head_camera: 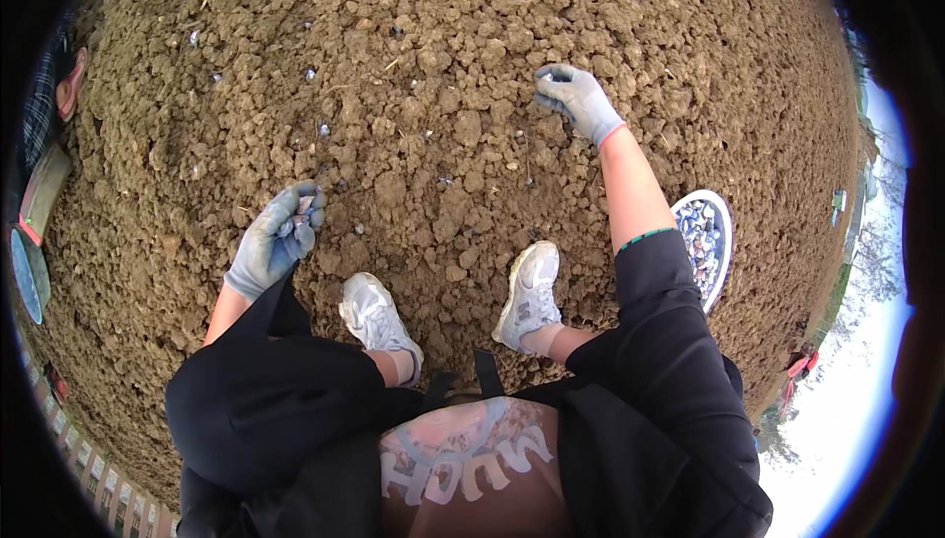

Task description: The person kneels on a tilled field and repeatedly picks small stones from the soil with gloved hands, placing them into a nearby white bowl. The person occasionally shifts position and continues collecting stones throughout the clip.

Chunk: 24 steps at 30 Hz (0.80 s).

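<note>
My left hand [277, 239], in a grey-white work glove, is curled palm up around several small pale and pinkish pieces [301, 214], too small to name surely. Reaching farther out over the crumbly brown soil [458, 139], my right hand [576, 95] wears a matching glove. Its thumb and fingertips are pinched on a small pale piece [548, 78]. Similar whitish and bluish pieces lie scattered on the soil, one of them [324, 130] above my left hand. Beside my right forearm stands a white oval basin [727, 243], holding many such pieces and partly hidden by my sleeve.
My shoes [378, 316] rest on the soil, one on each side. At the far left edge another person's gloved hand [44, 183] and plaid sleeve [38, 113] show, near a blue-rimmed container [26, 276]. A slatted fence [111, 490] runs along the lower left.
</note>
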Tool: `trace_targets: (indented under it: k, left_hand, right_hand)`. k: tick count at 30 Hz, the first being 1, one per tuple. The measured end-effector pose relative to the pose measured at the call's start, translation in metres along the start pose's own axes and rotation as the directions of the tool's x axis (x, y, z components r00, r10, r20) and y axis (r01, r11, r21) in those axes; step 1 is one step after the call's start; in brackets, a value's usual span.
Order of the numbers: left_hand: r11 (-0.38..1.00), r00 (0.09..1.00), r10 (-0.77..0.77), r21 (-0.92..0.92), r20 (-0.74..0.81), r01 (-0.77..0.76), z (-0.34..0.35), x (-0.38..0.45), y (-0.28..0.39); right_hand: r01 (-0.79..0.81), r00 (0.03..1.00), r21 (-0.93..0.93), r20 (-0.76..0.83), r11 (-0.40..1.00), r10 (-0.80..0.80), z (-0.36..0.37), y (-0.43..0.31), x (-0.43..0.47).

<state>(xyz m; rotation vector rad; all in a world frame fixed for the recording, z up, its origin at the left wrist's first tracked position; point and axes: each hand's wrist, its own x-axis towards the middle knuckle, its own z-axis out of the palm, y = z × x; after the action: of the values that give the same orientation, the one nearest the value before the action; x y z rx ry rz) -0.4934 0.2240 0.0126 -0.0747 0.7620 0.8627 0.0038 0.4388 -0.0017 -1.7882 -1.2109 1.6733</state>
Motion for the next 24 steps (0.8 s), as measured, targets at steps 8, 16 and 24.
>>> trace_targets:
  k: [8,16,24]
  left_hand:
    - [0.999,0.999,-0.045,-0.007,-0.014,0.045,0.012,0.019,0.001]
    - [0.996,0.997,-0.069,0.056,-0.026,0.071,0.030,0.043,0.004]
    - [0.990,0.993,-0.102,0.096,-0.063,0.108,0.036,0.066,0.007]
  right_hand:
    - [0.158,0.928,-0.949,0.049,0.272,-0.368,0.049,0.021,0.068]
    - [0.467,0.874,-0.857,0.408,0.220,-0.264,0.023,0.018,0.086]
    - [0.500,0.834,-0.866,0.475,0.021,-0.281,0.038,0.027,0.092]
